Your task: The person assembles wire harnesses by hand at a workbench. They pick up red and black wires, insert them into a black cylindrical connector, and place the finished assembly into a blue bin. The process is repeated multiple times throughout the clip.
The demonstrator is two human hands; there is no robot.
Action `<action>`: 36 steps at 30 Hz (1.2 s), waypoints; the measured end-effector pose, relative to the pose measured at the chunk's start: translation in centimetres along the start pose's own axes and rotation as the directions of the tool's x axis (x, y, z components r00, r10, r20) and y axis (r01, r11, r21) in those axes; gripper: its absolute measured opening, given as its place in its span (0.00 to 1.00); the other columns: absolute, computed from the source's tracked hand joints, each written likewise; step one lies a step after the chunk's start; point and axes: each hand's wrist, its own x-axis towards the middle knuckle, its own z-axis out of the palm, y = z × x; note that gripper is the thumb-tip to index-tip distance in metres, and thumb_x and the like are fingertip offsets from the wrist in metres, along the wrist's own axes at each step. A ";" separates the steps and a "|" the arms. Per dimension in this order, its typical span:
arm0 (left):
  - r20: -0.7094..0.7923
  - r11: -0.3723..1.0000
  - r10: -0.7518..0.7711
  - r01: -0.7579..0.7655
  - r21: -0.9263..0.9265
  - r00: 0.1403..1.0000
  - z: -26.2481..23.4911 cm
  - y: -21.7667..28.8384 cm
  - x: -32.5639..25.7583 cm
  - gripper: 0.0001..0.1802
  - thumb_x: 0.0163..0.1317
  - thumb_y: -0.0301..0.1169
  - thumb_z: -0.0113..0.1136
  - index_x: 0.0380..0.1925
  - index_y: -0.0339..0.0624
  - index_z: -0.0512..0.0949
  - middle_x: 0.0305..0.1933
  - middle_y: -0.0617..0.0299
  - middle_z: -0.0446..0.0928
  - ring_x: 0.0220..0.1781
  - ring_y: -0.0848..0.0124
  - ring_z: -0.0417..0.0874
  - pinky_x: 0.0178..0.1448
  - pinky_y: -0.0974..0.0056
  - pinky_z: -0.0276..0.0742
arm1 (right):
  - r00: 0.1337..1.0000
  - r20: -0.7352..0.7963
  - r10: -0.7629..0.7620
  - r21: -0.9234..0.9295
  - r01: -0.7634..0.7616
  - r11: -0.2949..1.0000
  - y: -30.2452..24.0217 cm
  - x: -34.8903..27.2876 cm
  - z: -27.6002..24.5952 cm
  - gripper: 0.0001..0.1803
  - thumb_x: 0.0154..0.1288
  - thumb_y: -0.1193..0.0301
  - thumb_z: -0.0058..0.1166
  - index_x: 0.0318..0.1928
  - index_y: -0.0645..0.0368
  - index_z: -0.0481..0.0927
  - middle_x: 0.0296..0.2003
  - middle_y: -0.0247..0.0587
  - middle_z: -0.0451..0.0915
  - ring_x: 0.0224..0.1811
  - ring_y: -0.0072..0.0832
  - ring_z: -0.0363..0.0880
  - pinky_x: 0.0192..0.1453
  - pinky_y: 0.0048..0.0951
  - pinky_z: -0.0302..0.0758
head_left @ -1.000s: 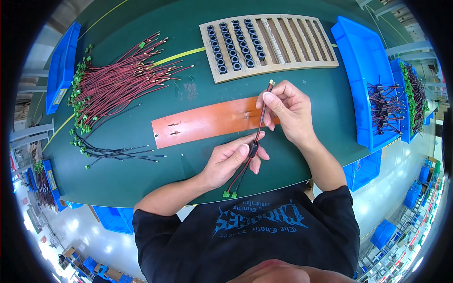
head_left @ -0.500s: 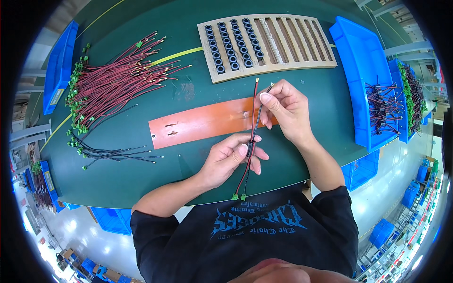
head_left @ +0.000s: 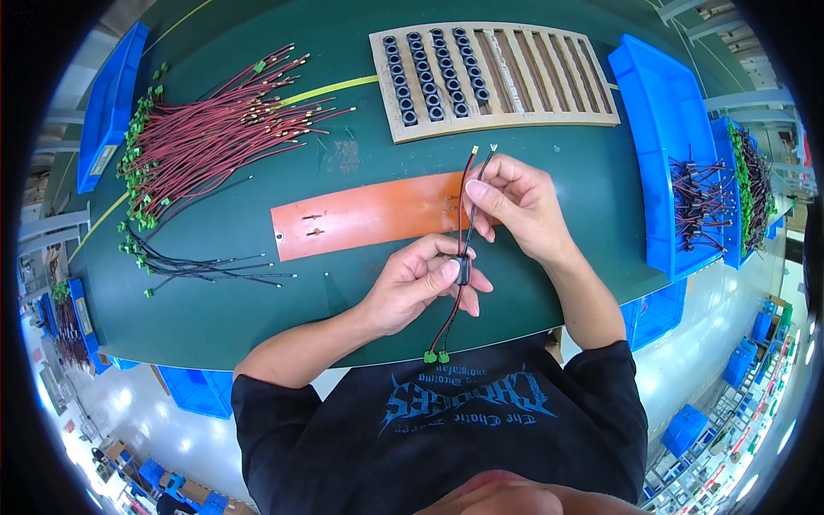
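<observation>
My left hand point(head_left: 414, 283) pinches a small black ferrite ring point(head_left: 463, 270) between thumb and fingers. A red wire point(head_left: 464, 193) and a black wire point(head_left: 473, 210) run through the ring. Their green connectors point(head_left: 437, 356) hang below it, close to my shirt. Higher up, my right hand point(head_left: 519, 206) is closed, thumb and fingertips gripping the black wire just under its bare metal tip. The red wire's tip stands free beside it. Beneath my hands lies an orange strip point(head_left: 360, 219) with small slots, partly covered by my right hand.
A wooden rack point(head_left: 506, 120) at the back holds rows of black rings in its left slots. Red wires point(head_left: 215, 129) with green connectors are heaped at the left, black wires point(head_left: 206, 268) nearer me. Blue bins stand left point(head_left: 112, 112) and right point(head_left: 657, 129), the right one holding finished-looking bundles.
The ring has turned in my left fingers and shows more of its side. The two wire tips now stand slightly further right, while both hands keep their grip. The view has shifted a little.
</observation>
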 end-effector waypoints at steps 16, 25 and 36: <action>0.054 0.876 -0.196 0.199 -0.439 0.979 -0.5 0.9 -0.1 0.19 0.84 0.40 0.43 0.64 0.41 0.67 0.60 0.36 0.79 0.54 0.52 0.89 0.61 0.53 0.85 | 0.998 -0.031 0.047 -0.220 -0.052 0.974 0.5 0.2 0.5 0.09 0.80 0.71 0.55 0.39 0.60 0.74 0.31 0.38 0.84 0.24 0.16 0.79 0.23 0.18 0.73; 0.177 0.964 -0.047 0.091 -0.251 0.983 -0.7 0.0 0.1 0.26 0.80 0.39 0.54 0.72 0.38 0.68 0.52 0.53 0.80 0.48 0.68 0.82 0.57 0.61 0.77 | 0.994 0.071 -0.082 -0.079 0.088 0.993 -0.3 -0.7 0.4 0.11 0.79 0.71 0.57 0.38 0.65 0.84 0.31 0.38 0.86 0.29 0.17 0.81 0.32 0.20 0.77; 0.151 0.906 0.138 -0.187 0.379 0.979 -1.4 0.3 0.0 0.25 0.64 0.14 0.67 0.61 0.32 0.77 0.57 0.53 0.83 0.57 0.66 0.86 0.62 0.59 0.83 | 0.860 0.260 -0.439 -0.165 0.487 0.858 -1.1 -2.0 0.8 0.06 0.71 0.76 0.62 0.39 0.68 0.86 0.35 0.46 0.87 0.38 0.33 0.85 0.42 0.33 0.81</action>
